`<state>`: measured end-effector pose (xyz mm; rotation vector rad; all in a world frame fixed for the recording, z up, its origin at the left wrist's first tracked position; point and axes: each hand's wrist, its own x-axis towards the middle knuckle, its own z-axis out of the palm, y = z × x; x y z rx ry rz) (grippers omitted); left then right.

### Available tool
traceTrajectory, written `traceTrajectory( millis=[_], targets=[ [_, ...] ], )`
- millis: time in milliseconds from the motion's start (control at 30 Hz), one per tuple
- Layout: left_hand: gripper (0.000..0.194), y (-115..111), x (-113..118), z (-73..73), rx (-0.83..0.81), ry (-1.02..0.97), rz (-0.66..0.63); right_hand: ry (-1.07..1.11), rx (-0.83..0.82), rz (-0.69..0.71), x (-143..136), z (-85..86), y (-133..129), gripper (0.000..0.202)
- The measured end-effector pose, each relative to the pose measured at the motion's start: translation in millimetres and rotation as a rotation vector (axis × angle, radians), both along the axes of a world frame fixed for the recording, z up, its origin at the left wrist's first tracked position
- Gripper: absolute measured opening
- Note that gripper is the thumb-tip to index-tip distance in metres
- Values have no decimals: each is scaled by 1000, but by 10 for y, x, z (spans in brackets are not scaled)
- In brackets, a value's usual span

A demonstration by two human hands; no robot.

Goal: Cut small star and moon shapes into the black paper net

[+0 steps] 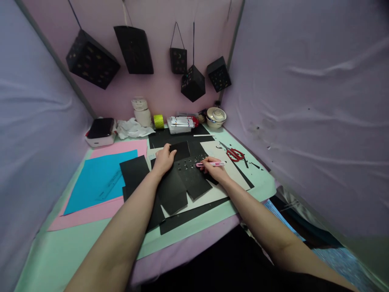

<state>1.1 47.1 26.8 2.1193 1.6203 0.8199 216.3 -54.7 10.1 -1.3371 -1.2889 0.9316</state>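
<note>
Table (67, 247) in pale green spreads beneath the hands, with lilac cloth walls (304, 121) at either side. The left hand (165, 159), partly open, rests on black card (197, 183); the right hand (213, 169) closes around a pink-and-white cutter (217, 164) above it. Blue paper (88, 176) lies left of both hands, scissors (235, 155) right; black boxes (93, 59) hang beyond.

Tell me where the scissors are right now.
In the head view, the scissors lie on the right side of the table, beyond the right hand and beside some black scraps.
</note>
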Motion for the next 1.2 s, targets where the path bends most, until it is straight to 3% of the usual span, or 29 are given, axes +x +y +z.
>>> traceTrajectory(
  millis=[500, 967, 1067, 1200],
  targets=[
    [33, 3, -4, -1, 1, -56, -8, -90, 19, 16, -6, -28, -23, 18],
    [32, 52, -32, -48, -21, -178, -31, 27, 81, -40, 18, -79, -4, 20],
    [32, 77, -46, -76, -24, -255, -42, 35, 168, -117, 42, -61, 3, 21],
    [33, 126, -82, -102, -22, -414, -65, 112, 356, -370, 244, 21, 28, 35]
  ],
)
